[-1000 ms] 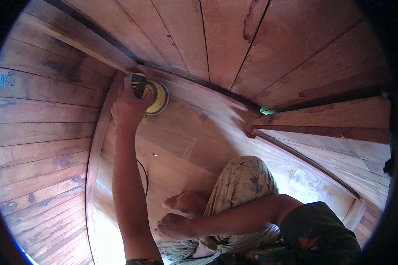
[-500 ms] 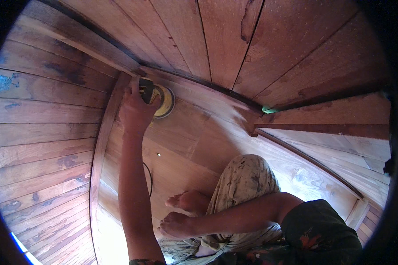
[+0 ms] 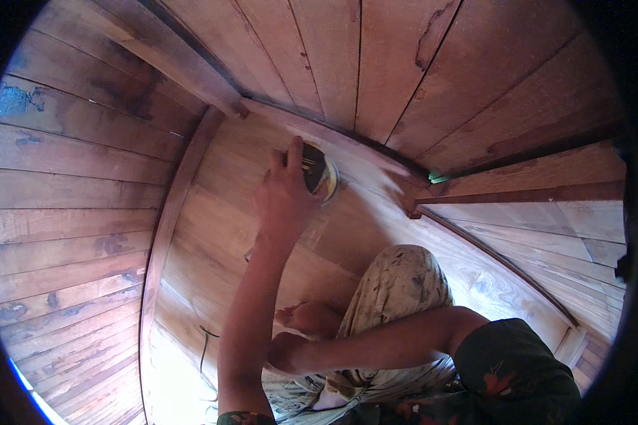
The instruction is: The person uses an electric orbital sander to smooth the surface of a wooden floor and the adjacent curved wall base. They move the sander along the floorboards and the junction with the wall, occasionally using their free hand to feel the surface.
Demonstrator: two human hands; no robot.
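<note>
My left hand (image 3: pixel 283 198) is wrapped over the top of a round black and yellow power sander (image 3: pixel 320 170). The sander stands on a pale brown wooden panel (image 3: pixel 213 202), close to the far frame strip. My right hand (image 3: pixel 288 353) rests low by my bare foot (image 3: pixel 312 319), in front of my lap. Its fingers are hidden behind my left forearm.
A dark cord (image 3: pixel 204 352) lies on the panel at lower left. Planked wooden walls rise on the left (image 3: pixel 71 191) and at the far side (image 3: pixel 326 57). A ledge (image 3: pixel 524 195) juts in at right, beyond my bent knee (image 3: pixel 404 273) in stained trousers.
My left hand has brought the sander from the far left corner toward the right along the panel. The cord has shifted toward lower left. My right hand has barely moved.
</note>
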